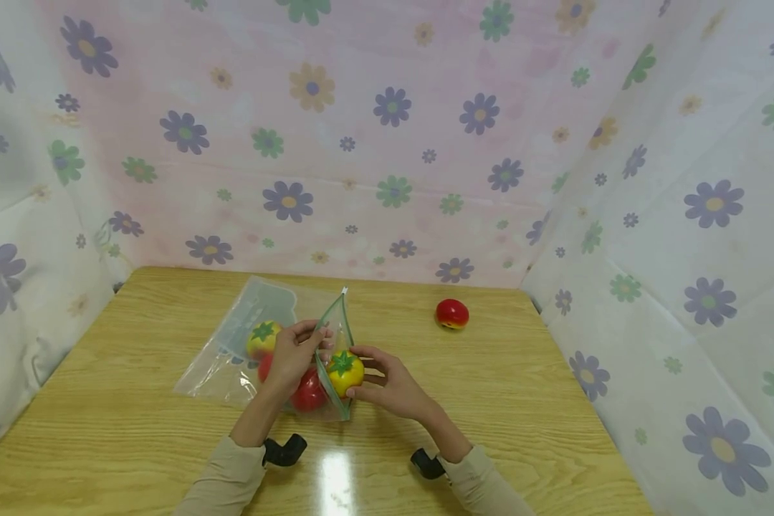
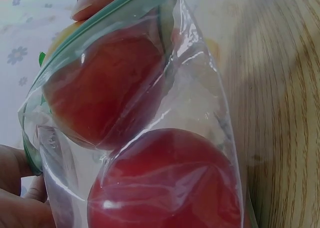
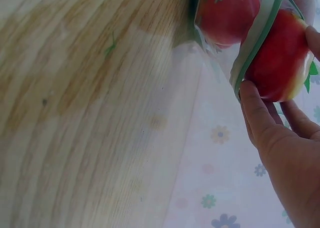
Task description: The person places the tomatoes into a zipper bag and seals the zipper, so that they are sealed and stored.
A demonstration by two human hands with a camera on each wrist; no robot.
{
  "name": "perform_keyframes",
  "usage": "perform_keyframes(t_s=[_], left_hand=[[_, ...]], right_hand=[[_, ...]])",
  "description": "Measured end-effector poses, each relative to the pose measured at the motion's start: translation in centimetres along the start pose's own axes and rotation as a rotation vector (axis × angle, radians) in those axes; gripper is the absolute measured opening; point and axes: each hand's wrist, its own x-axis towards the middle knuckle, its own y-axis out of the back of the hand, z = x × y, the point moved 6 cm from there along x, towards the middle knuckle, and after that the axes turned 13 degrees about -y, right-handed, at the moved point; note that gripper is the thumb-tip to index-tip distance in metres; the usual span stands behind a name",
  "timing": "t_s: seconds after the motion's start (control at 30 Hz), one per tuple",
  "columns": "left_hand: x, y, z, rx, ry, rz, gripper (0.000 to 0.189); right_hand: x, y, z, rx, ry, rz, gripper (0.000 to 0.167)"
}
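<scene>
My left hand (image 1: 289, 360) pinches the green-edged rim of a clear zip bag (image 1: 214, 371), whose mouth gapes toward the right. At that mouth, my right hand (image 1: 393, 385) grips a yellow-and-red toy fruit with a green leafy top (image 1: 348, 375), thumb and fingers spread round its sides. The right wrist view shows its red underside (image 3: 277, 62) partly behind the zip strip. Inside the bag lie a red fruit (image 1: 308, 393), a second red one partly hidden by my left hand, and a yellow fruit with a green leafy top (image 1: 262, 337).
A red fruit with a yellowish underside (image 1: 452, 314) sits apart on the wooden table (image 1: 503, 401), toward the back right. Flower-printed cloth (image 1: 393, 143) hangs behind the table and along both sides. Black curved pieces (image 1: 287, 451) are worn at both wrists.
</scene>
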Motion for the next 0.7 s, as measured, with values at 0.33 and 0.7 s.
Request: perform_keyframes(t_s=[0.33,0.7], left_hand=[[-0.09,-0.17,0.07,0.008,0.010,0.004,0.027],[0.16,-0.26,-0.10,-0.012,0.012,0.014,0.026]], right_hand=[[0.15,-0.24,0.26,0.002,0.003,-0.008,0.062],[0.43,-0.54,0.14,-0.022,0.005,0.016,0.063]])
